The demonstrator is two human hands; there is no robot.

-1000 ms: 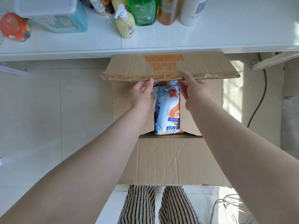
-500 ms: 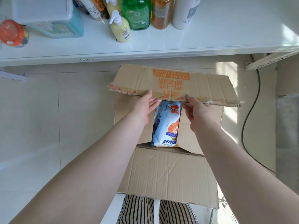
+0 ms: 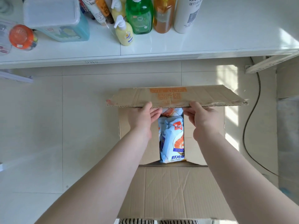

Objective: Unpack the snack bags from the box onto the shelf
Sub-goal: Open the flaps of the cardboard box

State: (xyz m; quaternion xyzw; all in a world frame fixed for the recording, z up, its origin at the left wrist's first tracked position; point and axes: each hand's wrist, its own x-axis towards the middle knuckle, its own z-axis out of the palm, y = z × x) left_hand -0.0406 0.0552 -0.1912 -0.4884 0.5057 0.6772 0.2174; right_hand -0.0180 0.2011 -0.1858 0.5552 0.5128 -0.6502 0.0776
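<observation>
A cardboard box (image 3: 174,191) stands on the tiled floor below the white shelf (image 3: 218,46). Its near flap lies folded toward me, and the two side flaps leave a gap in the middle. In that gap lies a blue-and-white snack bag (image 3: 171,139) with an orange prawn picture, and part of another bag (image 3: 169,111) shows beyond it. My left hand (image 3: 142,117) and my right hand (image 3: 202,117) both hold the front edge of the far flap (image 3: 176,97), thumbs on top and fingers underneath. The rest of the box's inside is hidden.
On the shelf stand a green bottle (image 3: 140,15), an amber bottle (image 3: 163,15), a white bottle (image 3: 186,15), a yellow pump bottle (image 3: 124,33), a teal tub (image 3: 61,20) and an orange-lidded jar (image 3: 21,37). A black cable (image 3: 249,126) runs down the floor at right.
The far flap, which reached the shelf's edge, now sits lower in view with floor showing between them. Both hands stay on the flap's edge.
</observation>
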